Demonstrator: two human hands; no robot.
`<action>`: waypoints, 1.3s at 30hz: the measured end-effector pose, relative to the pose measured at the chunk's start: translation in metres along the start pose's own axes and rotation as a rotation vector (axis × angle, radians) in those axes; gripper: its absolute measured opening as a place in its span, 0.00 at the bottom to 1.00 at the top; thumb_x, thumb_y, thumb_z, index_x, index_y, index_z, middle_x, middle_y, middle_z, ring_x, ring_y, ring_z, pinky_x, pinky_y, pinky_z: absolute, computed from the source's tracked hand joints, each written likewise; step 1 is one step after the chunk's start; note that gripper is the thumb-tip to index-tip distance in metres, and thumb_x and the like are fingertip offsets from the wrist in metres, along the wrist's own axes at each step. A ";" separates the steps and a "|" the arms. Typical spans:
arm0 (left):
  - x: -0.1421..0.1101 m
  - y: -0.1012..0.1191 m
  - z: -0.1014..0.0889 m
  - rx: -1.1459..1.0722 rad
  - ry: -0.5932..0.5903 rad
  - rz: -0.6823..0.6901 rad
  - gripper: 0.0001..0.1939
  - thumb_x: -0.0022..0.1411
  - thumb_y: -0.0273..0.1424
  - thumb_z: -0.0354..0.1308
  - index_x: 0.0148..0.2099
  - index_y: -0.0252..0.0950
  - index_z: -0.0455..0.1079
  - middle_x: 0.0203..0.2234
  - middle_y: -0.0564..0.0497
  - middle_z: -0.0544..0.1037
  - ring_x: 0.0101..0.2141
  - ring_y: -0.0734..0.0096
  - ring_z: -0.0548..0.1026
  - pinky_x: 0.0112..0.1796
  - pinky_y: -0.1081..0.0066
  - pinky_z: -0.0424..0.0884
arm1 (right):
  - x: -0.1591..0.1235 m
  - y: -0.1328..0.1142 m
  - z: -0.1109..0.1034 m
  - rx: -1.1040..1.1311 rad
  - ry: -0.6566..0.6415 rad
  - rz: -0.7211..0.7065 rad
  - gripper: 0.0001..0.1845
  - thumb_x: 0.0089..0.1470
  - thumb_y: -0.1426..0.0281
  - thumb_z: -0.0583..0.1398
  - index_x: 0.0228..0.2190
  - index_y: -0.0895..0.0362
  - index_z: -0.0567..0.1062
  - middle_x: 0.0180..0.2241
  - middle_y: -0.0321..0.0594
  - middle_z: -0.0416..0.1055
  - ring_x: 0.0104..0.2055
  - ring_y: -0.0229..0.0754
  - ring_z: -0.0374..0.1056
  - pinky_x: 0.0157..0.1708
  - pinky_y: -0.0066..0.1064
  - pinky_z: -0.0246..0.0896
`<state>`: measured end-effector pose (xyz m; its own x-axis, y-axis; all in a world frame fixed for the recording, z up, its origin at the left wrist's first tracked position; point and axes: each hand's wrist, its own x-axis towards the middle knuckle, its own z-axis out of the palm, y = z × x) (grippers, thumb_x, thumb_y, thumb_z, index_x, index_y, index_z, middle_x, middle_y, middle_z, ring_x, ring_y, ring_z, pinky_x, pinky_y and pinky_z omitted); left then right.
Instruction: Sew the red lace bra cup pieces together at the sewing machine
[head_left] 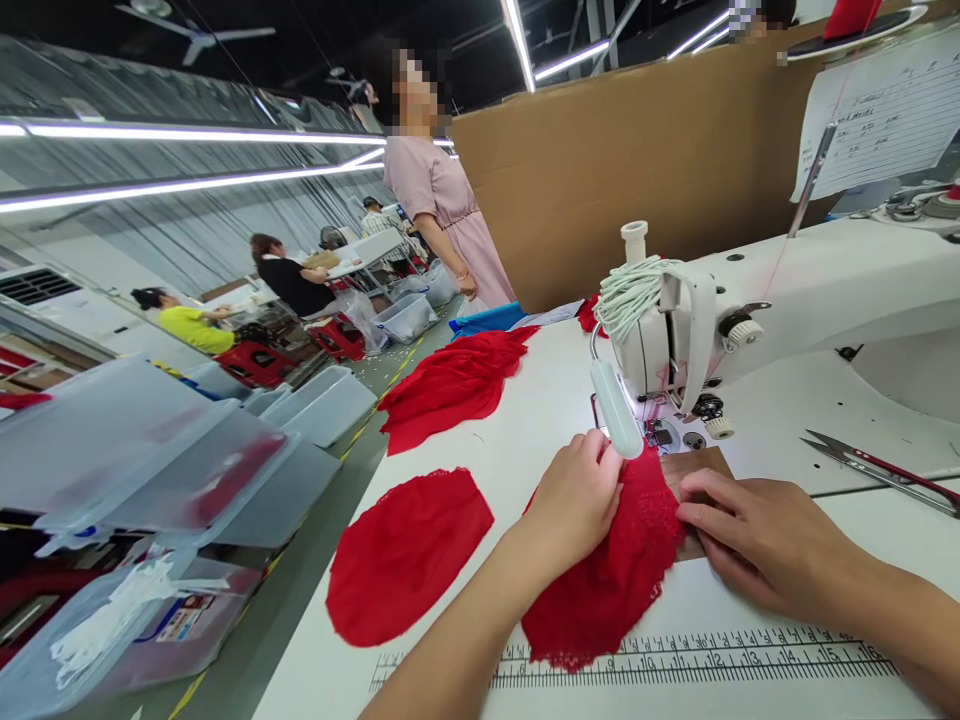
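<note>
A piece of red cloth with a lacy edge (637,550) is laid on the white table (536,425) in front of the sewing machine (832,280), with its upper end brought up to the presser foot (658,435); whether it is caught under the foot cannot be told. The cloth is bordered on its left by the left hand (577,490), whose fingers are curled in closely on it, the tips partly covered by the small lamp (619,410); whether it is pinched or only pressed cannot be told. At the lacy edge, partly over a brown patch (703,466), the right hand (750,530) is held loosely bent, its fingertips set against the cloth, with no clear grip shown. The work on this piece is judged to be underway, since most of it is spread on the near side of the foot; no finished seam can be made out. A flat red piece (409,560) and a bunched red pile (457,385) are left lying to the left, untouched; whether they have been sewn cannot be told.
</note>
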<state>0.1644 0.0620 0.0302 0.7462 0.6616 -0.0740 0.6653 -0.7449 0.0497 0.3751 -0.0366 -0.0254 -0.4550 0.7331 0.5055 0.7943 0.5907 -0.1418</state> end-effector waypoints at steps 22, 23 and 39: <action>-0.017 0.007 0.015 -0.062 0.142 0.368 0.31 0.72 0.48 0.50 0.62 0.26 0.68 0.59 0.34 0.73 0.55 0.50 0.73 0.54 0.55 0.73 | -0.007 -0.001 0.002 0.056 0.012 -0.033 0.16 0.62 0.80 0.49 0.31 0.52 0.71 0.39 0.39 0.81 0.25 0.41 0.71 0.22 0.36 0.59; -0.017 0.007 0.014 -0.064 0.145 0.369 0.31 0.73 0.48 0.50 0.62 0.27 0.68 0.59 0.34 0.73 0.55 0.50 0.73 0.55 0.55 0.73 | -0.007 -0.001 0.002 0.052 0.006 -0.031 0.16 0.62 0.80 0.49 0.31 0.52 0.71 0.38 0.39 0.81 0.25 0.41 0.71 0.21 0.36 0.58; -0.018 0.008 0.012 -0.082 0.132 0.368 0.31 0.72 0.48 0.51 0.62 0.26 0.68 0.59 0.32 0.72 0.54 0.50 0.73 0.51 0.55 0.75 | -0.010 0.003 0.009 0.058 0.013 -0.038 0.16 0.63 0.79 0.49 0.32 0.52 0.72 0.39 0.40 0.81 0.29 0.43 0.74 0.24 0.36 0.63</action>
<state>0.1559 0.0429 0.0199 0.9281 0.3608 0.0920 0.3482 -0.9285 0.1292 0.3781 -0.0396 -0.0387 -0.4789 0.7055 0.5224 0.7518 0.6369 -0.1709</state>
